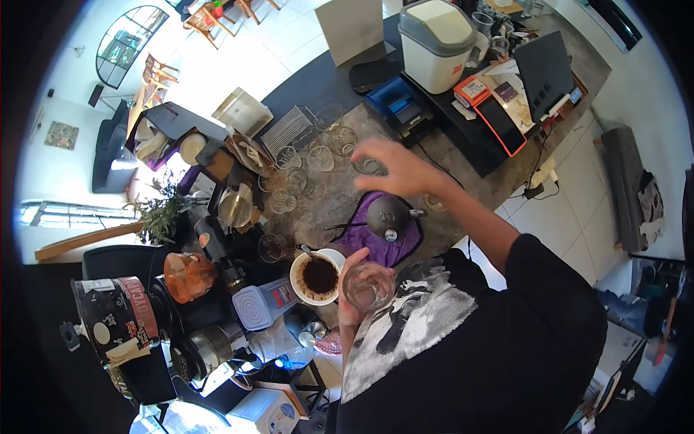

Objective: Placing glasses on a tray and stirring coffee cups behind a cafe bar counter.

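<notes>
My left hand (355,287) holds a clear drinking glass (370,287) close to my shirt, its round mouth turned up toward me. Farther out, my right hand (398,171) curls its thumb and fingers around another clear glass (370,165); part of that glass is hidden by the fingers. Between the hands a dark gooseneck kettle (386,217) with a dial on its lid rests on a purple cloth (398,247). Left of my left hand stands a white cup (294,282) with dark coffee grounds and a spoon (307,250) in it.
Several clear glasses (321,158) stand on the stained counter (336,190), beside a metal grate (290,130). A receipt printer (398,108), lidded bin (436,49) and orange-edged payment terminal (501,125) stand toward the right. Grinders, a lidded plastic container (257,306) and a plant (162,209) crowd the left.
</notes>
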`<state>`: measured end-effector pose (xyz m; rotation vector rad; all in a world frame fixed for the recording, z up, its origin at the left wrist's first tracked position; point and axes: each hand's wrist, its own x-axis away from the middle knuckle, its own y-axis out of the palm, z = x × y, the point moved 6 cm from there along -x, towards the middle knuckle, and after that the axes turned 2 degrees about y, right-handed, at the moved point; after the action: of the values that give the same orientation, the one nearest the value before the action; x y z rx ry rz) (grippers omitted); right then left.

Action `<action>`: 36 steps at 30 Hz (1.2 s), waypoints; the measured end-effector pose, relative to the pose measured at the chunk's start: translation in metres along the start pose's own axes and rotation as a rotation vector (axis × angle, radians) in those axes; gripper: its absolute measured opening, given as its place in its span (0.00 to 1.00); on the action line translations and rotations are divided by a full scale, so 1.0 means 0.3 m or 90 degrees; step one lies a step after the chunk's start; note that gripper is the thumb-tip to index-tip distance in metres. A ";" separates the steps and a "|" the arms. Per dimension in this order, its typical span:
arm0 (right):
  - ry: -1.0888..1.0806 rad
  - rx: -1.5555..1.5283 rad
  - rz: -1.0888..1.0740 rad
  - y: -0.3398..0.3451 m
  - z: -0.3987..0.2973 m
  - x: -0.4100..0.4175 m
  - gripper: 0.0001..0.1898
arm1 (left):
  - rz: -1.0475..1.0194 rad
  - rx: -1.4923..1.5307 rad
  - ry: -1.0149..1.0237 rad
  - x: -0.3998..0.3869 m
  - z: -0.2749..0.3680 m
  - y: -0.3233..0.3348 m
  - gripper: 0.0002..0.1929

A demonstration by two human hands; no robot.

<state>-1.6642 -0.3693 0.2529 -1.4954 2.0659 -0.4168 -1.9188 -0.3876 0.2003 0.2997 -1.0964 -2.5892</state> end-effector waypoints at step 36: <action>-0.228 0.428 -0.263 0.370 0.072 -0.226 0.22 | 0.760 -0.213 0.122 0.456 -0.101 -0.213 0.06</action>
<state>-1.7212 -0.2672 0.1921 -1.4199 1.1631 -0.8331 -2.0494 -0.4153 0.1237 -0.1635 -0.4776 -1.5596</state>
